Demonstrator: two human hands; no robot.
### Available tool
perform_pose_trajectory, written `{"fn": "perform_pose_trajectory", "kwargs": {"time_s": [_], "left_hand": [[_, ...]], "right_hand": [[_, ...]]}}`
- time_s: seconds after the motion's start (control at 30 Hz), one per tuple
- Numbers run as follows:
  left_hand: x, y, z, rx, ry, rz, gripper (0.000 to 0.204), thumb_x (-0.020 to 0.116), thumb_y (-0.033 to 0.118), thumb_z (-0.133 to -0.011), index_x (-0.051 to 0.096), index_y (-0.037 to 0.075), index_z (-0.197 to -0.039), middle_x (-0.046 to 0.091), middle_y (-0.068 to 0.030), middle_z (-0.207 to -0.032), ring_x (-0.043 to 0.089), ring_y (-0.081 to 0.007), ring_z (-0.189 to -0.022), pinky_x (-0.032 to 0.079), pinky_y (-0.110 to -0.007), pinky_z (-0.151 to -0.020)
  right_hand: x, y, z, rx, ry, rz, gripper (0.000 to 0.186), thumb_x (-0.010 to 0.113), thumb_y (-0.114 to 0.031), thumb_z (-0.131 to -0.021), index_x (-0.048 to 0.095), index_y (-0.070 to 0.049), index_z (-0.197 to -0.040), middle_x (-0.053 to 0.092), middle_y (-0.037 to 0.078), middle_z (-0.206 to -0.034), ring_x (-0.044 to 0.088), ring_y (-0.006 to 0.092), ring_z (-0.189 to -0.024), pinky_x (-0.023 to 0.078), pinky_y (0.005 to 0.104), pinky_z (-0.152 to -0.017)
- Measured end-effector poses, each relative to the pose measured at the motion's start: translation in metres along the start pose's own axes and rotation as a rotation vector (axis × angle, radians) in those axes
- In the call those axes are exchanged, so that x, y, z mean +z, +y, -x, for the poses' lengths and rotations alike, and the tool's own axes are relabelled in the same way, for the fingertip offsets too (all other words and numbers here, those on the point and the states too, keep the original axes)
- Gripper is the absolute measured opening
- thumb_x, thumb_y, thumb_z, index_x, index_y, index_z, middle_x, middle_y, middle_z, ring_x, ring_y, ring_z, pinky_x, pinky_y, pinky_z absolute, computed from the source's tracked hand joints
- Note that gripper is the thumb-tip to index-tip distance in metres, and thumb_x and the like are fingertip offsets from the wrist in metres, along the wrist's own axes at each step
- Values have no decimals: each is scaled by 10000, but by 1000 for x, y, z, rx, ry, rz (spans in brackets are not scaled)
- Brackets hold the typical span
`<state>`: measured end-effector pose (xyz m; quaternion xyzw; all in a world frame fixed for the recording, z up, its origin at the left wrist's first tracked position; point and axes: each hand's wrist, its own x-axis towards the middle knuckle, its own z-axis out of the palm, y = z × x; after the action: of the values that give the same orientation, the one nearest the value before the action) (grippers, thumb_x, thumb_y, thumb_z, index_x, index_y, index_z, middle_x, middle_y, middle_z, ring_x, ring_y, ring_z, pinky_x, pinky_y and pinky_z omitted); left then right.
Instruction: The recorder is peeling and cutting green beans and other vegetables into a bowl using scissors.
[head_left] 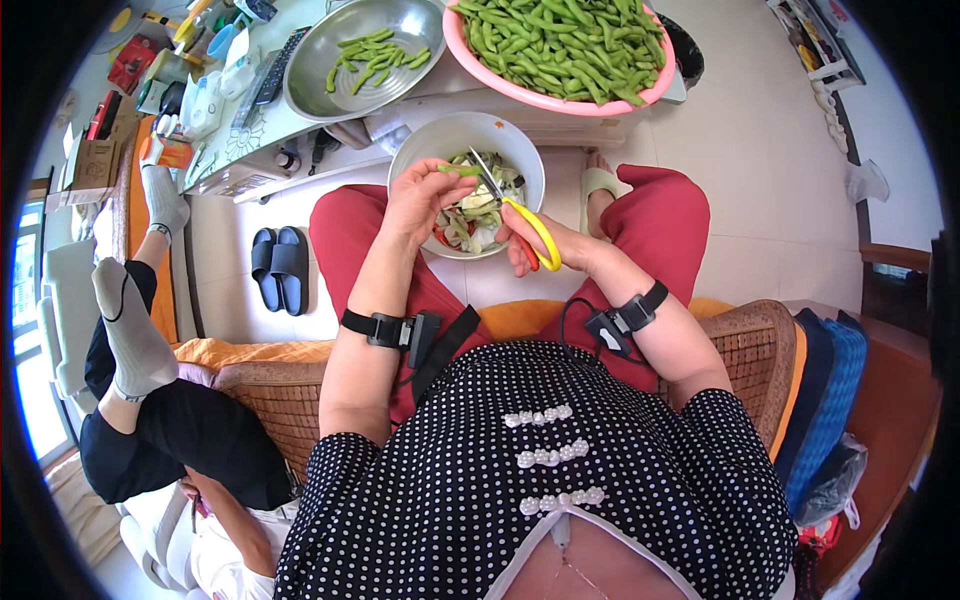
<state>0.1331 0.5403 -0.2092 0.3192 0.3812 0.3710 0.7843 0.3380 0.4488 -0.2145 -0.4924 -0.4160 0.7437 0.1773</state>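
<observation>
We've got an edamame pod [458,170] pinched in our left hand [420,198] above the white bowl [520,150], yellow-handled scissors [536,222] gripped in our right hand [573,243]; nip just the tip.

- You are wearing this left fisheye camera on your head; it is facing steeply downward.
- It is looking over your dotted blouse [430,480], which is filling the lower middle, nearest the lens.
- Your left hand [420,198] and right hand [550,240] are appearing farther off, above centre.
- Straight edges are bending toward the round border.
</observation>
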Motion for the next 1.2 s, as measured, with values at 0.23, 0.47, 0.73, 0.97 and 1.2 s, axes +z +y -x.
{"fn": "perform_pose_trajectory", "kwargs": {"time_s": [0.23,0.47,0.73,0.97,1.2], "left_hand": [[10,-6,2,12,-21,61,116,541,-39,-828,521,-12,-939,616,-170,-949,638,-296,-920,553,-334,-808],[-1,-14,-4,-13,49,85,111,534,-41,-836,514,-18,-942,614,-169,-948,640,-293,-911,557,-334,-800],[4,40,0,364,232,-221,142,580,-16,-804,544,-13,-942,627,-147,-896,656,-226,-763,547,-315,-712],[61,138,-32,1053,656,-1308,323,702,90,-720,607,17,-1019,576,-122,-982,561,-180,-614,470,-287,-603],[132,82,-74,1130,-2,-1652,202,660,83,-713,644,85,-914,587,-56,-888,598,-235,-741,484,-342,-636]], "right_hand": [[4,4,-5,-60,11,15,913,298,-791,-772,497,67,-1012,551,73,-658,613,170,-608,481,271,-557],[16,-1,-8,-21,123,-171,791,426,-705,-800,547,76,-846,481,34,-525,526,157,-397,465,265,-369],[4,-12,-4,181,227,294,733,488,-672,-784,595,32,-958,516,113,-566,579,230,-433,509,328,-356],[-1,-2,-11,79,226,291,734,463,-688,-787,597,22,-911,532,116,-574,583,223,-436,508,311,-384],[-1,-3,-16,61,310,335,707,510,-650,-793,598,50,-746,536,123,-555,580,231,-437,495,312,-376]]}}
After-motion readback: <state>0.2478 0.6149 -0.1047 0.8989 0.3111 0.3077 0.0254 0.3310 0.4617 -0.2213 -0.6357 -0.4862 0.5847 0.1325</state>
